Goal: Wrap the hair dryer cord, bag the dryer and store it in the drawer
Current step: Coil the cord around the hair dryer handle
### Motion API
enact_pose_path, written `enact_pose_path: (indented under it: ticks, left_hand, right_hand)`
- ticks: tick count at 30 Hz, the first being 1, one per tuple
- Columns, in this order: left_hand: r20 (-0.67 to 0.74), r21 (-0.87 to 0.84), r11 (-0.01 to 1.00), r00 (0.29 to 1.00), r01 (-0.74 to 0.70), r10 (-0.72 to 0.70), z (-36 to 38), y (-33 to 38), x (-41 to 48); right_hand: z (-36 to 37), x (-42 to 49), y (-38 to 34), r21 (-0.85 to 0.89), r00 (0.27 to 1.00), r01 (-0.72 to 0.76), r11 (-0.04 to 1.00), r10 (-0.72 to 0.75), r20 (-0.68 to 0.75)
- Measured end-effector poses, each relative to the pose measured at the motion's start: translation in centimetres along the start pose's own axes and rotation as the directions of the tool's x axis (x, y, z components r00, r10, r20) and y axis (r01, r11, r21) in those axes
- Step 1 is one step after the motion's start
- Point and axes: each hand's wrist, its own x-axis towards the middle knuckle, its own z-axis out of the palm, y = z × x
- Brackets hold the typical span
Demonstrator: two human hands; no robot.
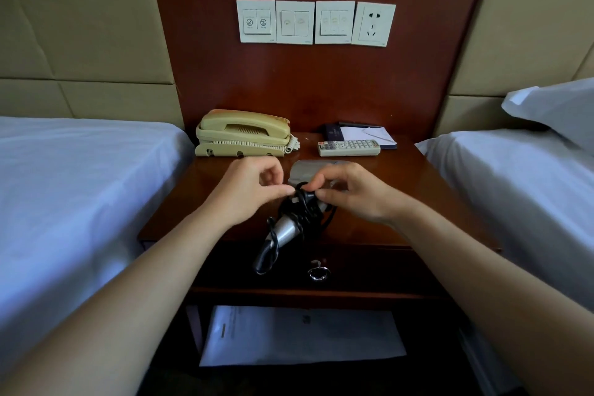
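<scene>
From the head camera, the silver hair dryer (287, 228) lay on the dark wooden counter (405, 202) between two beds. Its head pointed toward the wall and its handle reached past the front edge, above the drawer (369, 267). The black cord (300, 214) was looped several times around the handle, and a loose bight hung by the handle's end.

The left hand (247, 190) had its fingers curled, with thumb and forefinger pinching the cord at the top of the coil. The right hand (350, 190) met it from the other side, its thumb and forefinger nipping the cord just beside the left fingertips, and it covered part of the dryer's head. Whether the plug sat between them could not be told.

A metal ring pull (318, 273) hung on the drawer front. On the shelf below lay a flat white printed sheet (302, 334).

At the back of the counter stood a cream telephone (242, 133). To its right a remote control (348, 148) lay in front of a notepad (366, 133).

On the wooden panel above were three switch plates (295, 22) and a wall socket (373, 24). The left bed (80, 186) and right bed (514, 186) had white sheets, and a pillow (556, 109) lay on the right one.
</scene>
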Motion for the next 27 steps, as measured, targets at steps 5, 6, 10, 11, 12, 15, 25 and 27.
enact_pose_path:
  ticks: [5,6,10,11,12,15,25,27]
  left_hand:
    - [0.084,-0.205,0.953,0.974,0.224,-0.211,0.8,0.4,0.0]
    - [0.084,-0.215,0.947,0.97,0.24,-0.227,0.9,0.6,-0.2]
    - [0.056,-0.087,0.946,0.95,0.312,-0.308,0.7,0.0,-1.3]
    - [0.063,-0.026,0.946,0.944,0.325,-0.323,0.6,-0.3,-1.6]
    - [0.086,0.002,0.941,0.938,0.338,-0.337,0.5,-0.5,-2.0]
    - [0.221,-0.111,0.925,0.917,0.363,-0.333,0.8,-0.5,-3.1]
    - [0.158,-0.098,0.948,0.945,0.302,-0.285,5.6,0.5,-0.4]
    - [0.155,-0.107,0.945,0.944,0.309,-0.291,6.8,1.1,0.6]
  right_hand:
    - [1.0,-1.0,0.7,-0.077,0.973,-0.041,0.996,0.022,-0.229]
    - [0.9,-1.3,0.8,-0.135,0.962,-0.064,0.989,0.025,-0.272]
    - [1.3,-2.6,0.1,-0.134,0.919,-0.104,0.986,0.044,-0.391]
    - [1.6,-2.8,0.1,-0.125,0.913,-0.124,0.984,0.064,-0.404]
    - [1.9,-3.1,0.0,-0.119,0.911,-0.149,0.982,0.09,-0.403]
    - [3.0,-3.9,-0.6,-0.125,0.92,-0.192,0.973,0.135,-0.368]
    - [2.3,-3.3,0.2,-0.11,0.868,-0.293,0.95,0.216,-0.448]
    - [1.3,-3.1,1.3,-0.094,0.846,-0.33,0.939,0.25,-0.471]
